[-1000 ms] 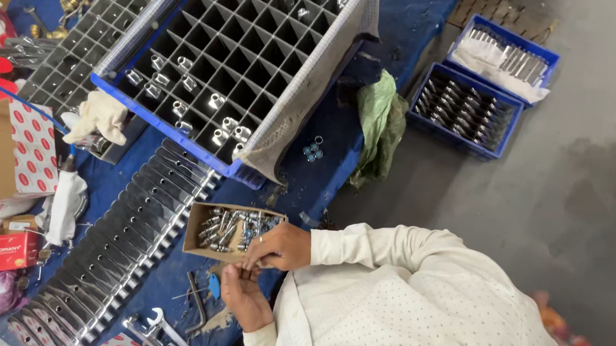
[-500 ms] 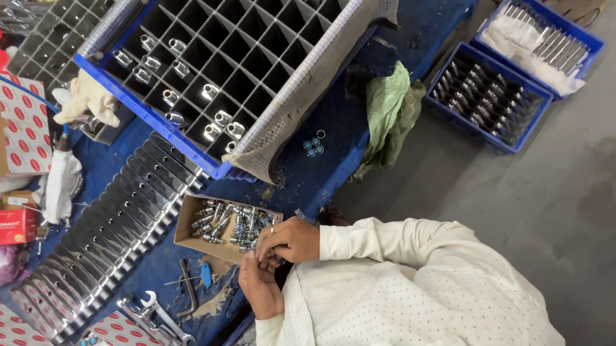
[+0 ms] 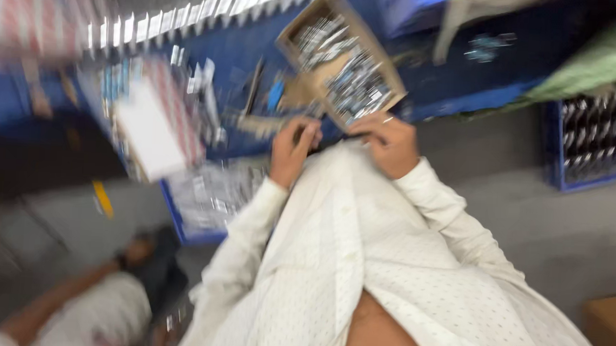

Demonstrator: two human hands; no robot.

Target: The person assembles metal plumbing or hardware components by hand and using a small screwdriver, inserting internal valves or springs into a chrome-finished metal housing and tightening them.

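Note:
The picture is heavily blurred by camera motion. An open cardboard box (image 3: 342, 59) full of small shiny metal parts lies on the blue work surface (image 3: 244, 47). Just below its near corner, my left hand (image 3: 291, 151) has its fingers curled, close to the box. My right hand (image 3: 388, 143) touches the box's near edge, with a pale glint at its fingertips. Whether either hand grips a part is lost in the blur. Both arms wear white dotted sleeves.
A blue crate (image 3: 598, 132) of dark metal parts stands at right, with a green cloth (image 3: 595, 62) above it. A row of metal pieces (image 3: 190, 12) runs along the top. Red-and-white packets (image 3: 156, 126) lie at left. Another person's arm (image 3: 70, 287) shows lower left. A brown box (image 3: 612, 329) sits lower right.
The camera has swung sharply, so the scene is rotated and smeared. My hands stay together at the cardboard box. Another person's arm has come into view.

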